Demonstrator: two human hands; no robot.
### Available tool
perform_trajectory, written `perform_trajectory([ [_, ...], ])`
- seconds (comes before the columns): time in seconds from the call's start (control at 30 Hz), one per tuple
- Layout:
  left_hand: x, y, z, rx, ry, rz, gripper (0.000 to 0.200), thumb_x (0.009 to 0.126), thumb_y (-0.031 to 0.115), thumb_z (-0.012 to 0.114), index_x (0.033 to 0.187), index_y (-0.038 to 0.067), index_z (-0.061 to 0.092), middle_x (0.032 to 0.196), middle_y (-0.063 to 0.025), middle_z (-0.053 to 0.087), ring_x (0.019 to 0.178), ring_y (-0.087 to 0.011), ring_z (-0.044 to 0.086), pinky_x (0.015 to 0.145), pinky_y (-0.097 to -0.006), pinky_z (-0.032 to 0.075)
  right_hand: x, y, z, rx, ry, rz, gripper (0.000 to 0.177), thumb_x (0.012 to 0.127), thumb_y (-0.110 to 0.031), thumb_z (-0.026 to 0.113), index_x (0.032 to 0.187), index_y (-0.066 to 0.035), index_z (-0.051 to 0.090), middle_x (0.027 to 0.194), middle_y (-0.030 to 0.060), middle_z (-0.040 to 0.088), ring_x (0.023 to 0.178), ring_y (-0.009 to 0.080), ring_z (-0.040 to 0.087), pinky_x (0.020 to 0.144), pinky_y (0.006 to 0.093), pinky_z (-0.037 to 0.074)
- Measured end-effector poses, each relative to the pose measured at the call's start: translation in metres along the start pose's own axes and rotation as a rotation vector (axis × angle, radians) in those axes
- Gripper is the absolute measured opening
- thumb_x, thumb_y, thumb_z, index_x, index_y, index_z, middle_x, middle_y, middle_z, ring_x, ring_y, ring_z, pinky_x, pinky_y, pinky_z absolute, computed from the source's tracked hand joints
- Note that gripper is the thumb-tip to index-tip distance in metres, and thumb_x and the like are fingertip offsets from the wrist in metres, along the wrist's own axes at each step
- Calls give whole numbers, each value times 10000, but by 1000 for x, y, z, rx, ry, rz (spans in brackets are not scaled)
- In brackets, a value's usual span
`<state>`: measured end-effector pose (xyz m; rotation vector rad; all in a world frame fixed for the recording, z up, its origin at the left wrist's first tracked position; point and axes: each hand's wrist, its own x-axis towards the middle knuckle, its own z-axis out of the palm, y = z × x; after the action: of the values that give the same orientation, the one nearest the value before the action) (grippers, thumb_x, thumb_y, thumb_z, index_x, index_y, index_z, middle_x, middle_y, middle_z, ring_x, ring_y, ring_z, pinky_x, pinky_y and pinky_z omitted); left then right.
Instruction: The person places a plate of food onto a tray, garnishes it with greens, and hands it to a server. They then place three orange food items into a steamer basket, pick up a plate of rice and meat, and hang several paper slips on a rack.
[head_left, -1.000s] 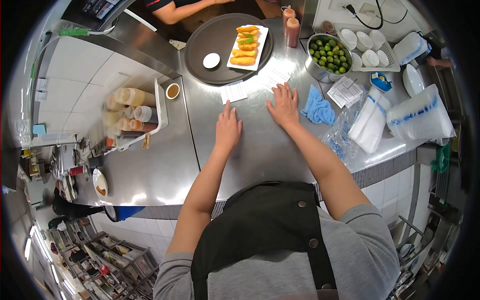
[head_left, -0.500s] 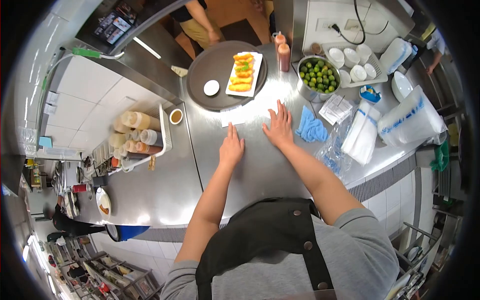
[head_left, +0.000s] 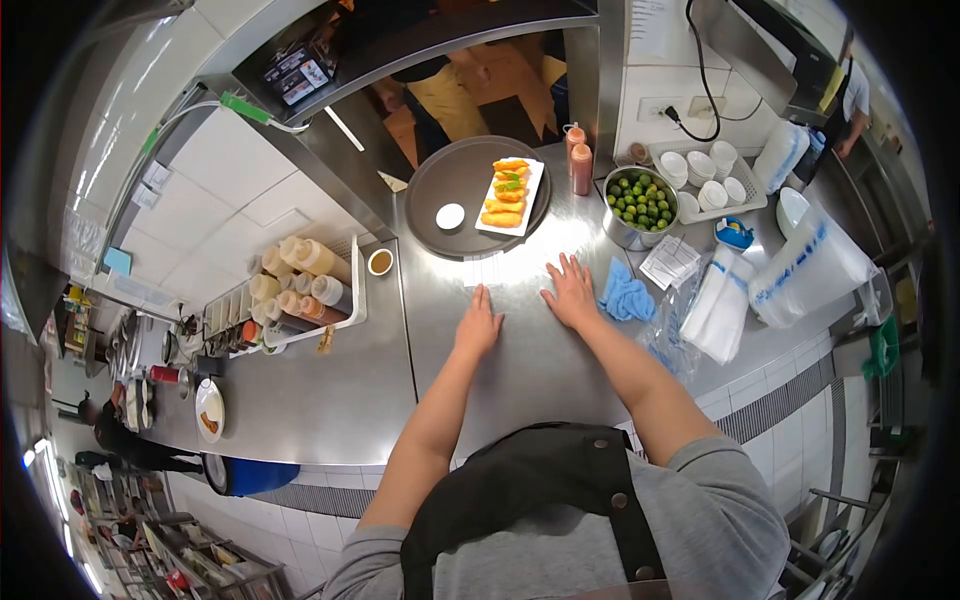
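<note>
My left hand (head_left: 481, 326) rests on the steel counter, fingers stretched forward, their tips at the near edge of a white paper slip (head_left: 484, 268). To its right, my right hand (head_left: 572, 293) lies flat with fingers spread, holding nothing. Just beyond the slip is a round brown tray (head_left: 430, 205). It carries a white rectangular plate (head_left: 532, 190) with a row of golden fried rolls (head_left: 505, 207) topped by a green leaf, and a small white sauce cup (head_left: 450, 216). A crumpled blue cloth (head_left: 627, 293) lies right of my right hand.
At right are a pot of green limes (head_left: 640, 200), two sauce bottles (head_left: 581, 168), a basket of white bowls (head_left: 755, 192) and plastic bags (head_left: 718, 305). At left stand a basket of squeeze bottles (head_left: 352, 300) and a sauce bowl (head_left: 380, 262). People stand beyond the pass-through.
The camera view has tilted up, so the counter things sit lower in the picture. Both hands stay on the counter. A person beyond the pass-through has shifted.
</note>
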<state>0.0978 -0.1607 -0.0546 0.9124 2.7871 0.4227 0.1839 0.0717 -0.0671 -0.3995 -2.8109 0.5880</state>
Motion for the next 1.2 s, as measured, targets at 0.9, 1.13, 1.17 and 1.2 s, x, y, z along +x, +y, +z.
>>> perform_trajectory([
  [0.9,-169,7,10,-120,255,143,721,923,226,656,1503,6,289,1542,-261,260,1399,-448,288,1154,-512,269,-113,-72,17,74,-103,-386,497,905,-346,640,1309,-78,531,1459,105,464,1394,241,401,1167,573,229],
  [1.13,-166,2,14,-167,291,126,655,925,226,650,1460,-10,355,1478,-250,367,1353,-420,368,1138,-480,310,-114,-77,24,84,-127,-324,502,903,-337,656,1313,-75,535,1479,103,454,1413,243,379,1178,565,215],
  [1.17,-164,2,14,-144,289,137,643,925,225,650,1452,-12,367,1470,-246,379,1347,-418,373,1134,-479,314,-116,-78,23,86,-132,-312,510,902,-334,658,1322,-73,533,1487,104,448,1416,243,377,1180,567,209],
  [1.2,-165,1,14,-121,289,148,632,925,224,650,1443,-14,379,1461,-243,390,1342,-416,379,1131,-477,318,-118,-79,22,88,-135,-302,518,902,-330,660,1331,-71,530,1495,105,442,1420,243,374,1182,568,204],
])
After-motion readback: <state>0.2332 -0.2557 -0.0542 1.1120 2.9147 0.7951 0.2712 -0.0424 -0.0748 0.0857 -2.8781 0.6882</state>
